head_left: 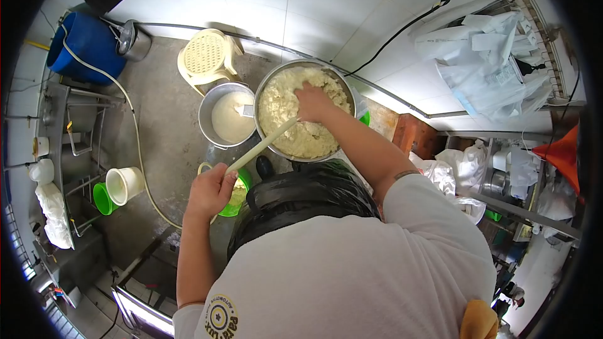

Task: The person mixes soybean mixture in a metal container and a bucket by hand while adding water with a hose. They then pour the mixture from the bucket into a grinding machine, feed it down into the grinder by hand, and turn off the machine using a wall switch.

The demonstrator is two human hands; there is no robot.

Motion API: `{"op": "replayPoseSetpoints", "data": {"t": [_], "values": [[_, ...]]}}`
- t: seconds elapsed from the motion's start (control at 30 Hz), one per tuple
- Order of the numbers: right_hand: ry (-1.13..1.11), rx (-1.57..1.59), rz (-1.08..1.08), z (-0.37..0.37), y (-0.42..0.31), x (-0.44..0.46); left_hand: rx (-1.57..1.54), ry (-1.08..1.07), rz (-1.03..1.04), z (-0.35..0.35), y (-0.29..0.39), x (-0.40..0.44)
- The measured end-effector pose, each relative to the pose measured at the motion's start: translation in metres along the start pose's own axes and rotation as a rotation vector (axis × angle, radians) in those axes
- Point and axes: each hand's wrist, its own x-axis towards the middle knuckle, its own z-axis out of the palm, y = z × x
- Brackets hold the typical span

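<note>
A large metal pot [259,85] stands before me, full of a pale, lumpy dough-like mass [282,97]. My left hand [212,192] is closed around the near end of a long cream-coloured paddle handle [260,145]. The handle slants up over the pot's rim, and its far end disappears into the mass. Inside the pot, my right hand [314,103] rests on the mass with fingers spread and their tips partly sunk, close to the handle's far end. Left of the pot is a metal bucket [205,108] of off-white contents with a light scoop [245,111] in it.
A cream plastic stool [206,53] stands behind the bucket. Below my left hand is a green bucket [245,183] with yellowish contents. A hose [133,113] runs along the floor at left, past a white bucket [125,186]. Shelves with plastic bags [466,166] are at right.
</note>
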Motion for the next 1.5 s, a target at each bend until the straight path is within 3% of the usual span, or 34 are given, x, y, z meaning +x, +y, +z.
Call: {"op": "replayPoseSetpoints", "data": {"t": [0.03, 0.13, 0.2, 0.27, 0.33, 0.47, 0.6, 0.67, 0.8, 0.87, 0.9, 0.97, 1.0, 1.07, 1.17, 1.23, 1.27, 1.33, 1.47, 1.5], "values": [[-0.141, 0.068, 0.042, -0.006, -0.002, 0.005, 0.004, 0.003, 0.007, -0.001, -0.002, 0.000], [-0.143, 0.309, 0.033, 0.008, 0.017, 0.025, -0.112, 0.036, 0.001, 0.008, -0.016, -0.002], [-0.084, 0.306, -0.067, 0.013, 0.033, 0.014, -0.304, 0.300, 0.022, 0.016, -0.025, -0.003], [-0.043, 0.292, -0.170, 0.004, 0.037, -0.018, -0.341, 0.383, -0.041, 0.014, -0.024, 0.003], [-0.179, -0.060, -0.080, -0.038, 0.010, -0.080, -0.334, 0.521, -0.086, 0.014, -0.023, 0.012], [-0.164, -0.084, -0.007, 0.008, 0.013, -0.100, -0.354, 0.592, -0.089, 0.024, -0.025, 0.029], [-0.057, -0.172, 0.061, 0.043, 0.010, -0.076, -0.363, 0.554, -0.075, 0.029, -0.025, 0.034], [0.008, 0.273, 0.141, 0.057, 0.023, -0.050, -0.356, 0.535, -0.067, 0.030, -0.024, 0.034], [0.063, 0.597, 0.085, 0.090, 0.067, -0.006, -0.317, 0.520, -0.062, 0.026, -0.018, 0.033], [0.181, 0.702, 0.153, 0.044, 0.045, -0.039, -0.293, 0.521, -0.065, 0.022, -0.020, 0.032], [0.179, 0.701, 0.151, 0.030, 0.033, -0.052, -0.300, 0.506, -0.081, 0.021, -0.024, 0.032], [0.226, 0.294, 0.007, 0.012, 0.010, -0.072, -0.307, 0.495, -0.100, 0.022, -0.026, 0.032], [0.224, 0.295, 0.002, 0.005, -0.003, -0.077, -0.293, 0.518, -0.077, 0.023, -0.025, 0.032], [0.130, -0.129, -0.113, 0.001, -0.027, -0.080, -0.271, 0.544, -0.065, 0.022, -0.022, 0.030], [0.001, -0.220, -0.084, 0.005, -0.033, -0.060, -0.254, 0.473, -0.079, 0.012, -0.019, 0.019], [-0.042, -0.205, -0.099, 0.037, -0.012, -0.026, -0.066, 0.145, -0.042, 0.002, -0.026, 0.003], [-0.086, -0.195, -0.106, 0.047, -0.003, -0.013, -0.065, 0.151, -0.044, -0.002, -0.021, -0.003], [-0.090, -0.165, -0.110, 0.044, 0.000, -0.006, 0.070, -0.121, -0.044, -0.010, -0.009, -0.015], [0.013, 0.007, -0.061, 0.053, 0.003, 0.002, 0.052, -0.086, -0.022, -0.004, -0.018, -0.022], [0.021, 0.001, -0.059, 0.047, 0.006, -0.001, -0.054, 0.028, -0.048, 0.000, -0.025, -0.022]]}}
